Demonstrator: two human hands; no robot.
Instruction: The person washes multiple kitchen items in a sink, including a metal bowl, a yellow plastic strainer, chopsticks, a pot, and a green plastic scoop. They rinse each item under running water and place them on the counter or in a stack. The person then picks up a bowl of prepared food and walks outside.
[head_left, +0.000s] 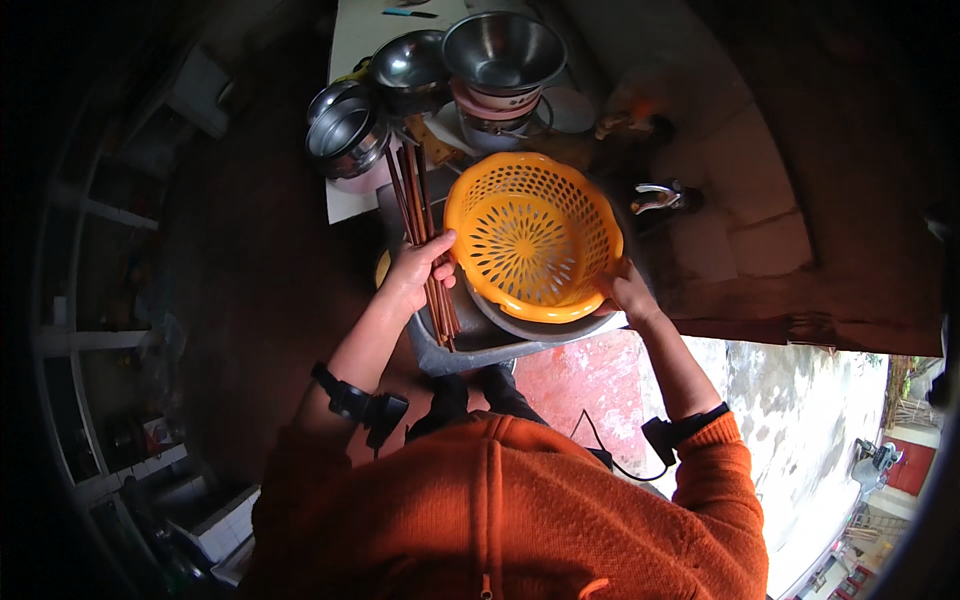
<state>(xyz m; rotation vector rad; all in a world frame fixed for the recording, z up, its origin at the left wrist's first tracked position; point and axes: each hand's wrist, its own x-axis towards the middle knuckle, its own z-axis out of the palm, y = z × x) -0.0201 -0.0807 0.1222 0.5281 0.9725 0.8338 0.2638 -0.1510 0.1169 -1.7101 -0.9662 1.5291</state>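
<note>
A bundle of brown chopsticks (420, 217) stands slantwise in my left hand (420, 271), whose fingers are closed around it. The thumb of that hand reaches the left rim of an orange plastic colander (525, 244). On the colander's lower right rim, my right hand (628, 291) has its grip, the fingers partly hidden beneath. The colander has nothing in it. Under it shows the edge of a round grey basin (517, 327), within a grey sink (442, 358).
Beyond the sink, a metal bowl (505, 52) tops a stack, with another bowl (411, 64) beside it. Metal pots (345, 135) stand at the left. A faucet (656, 198) is to the right. A knife (409, 13) lies at the far end of the white counter (349, 204).
</note>
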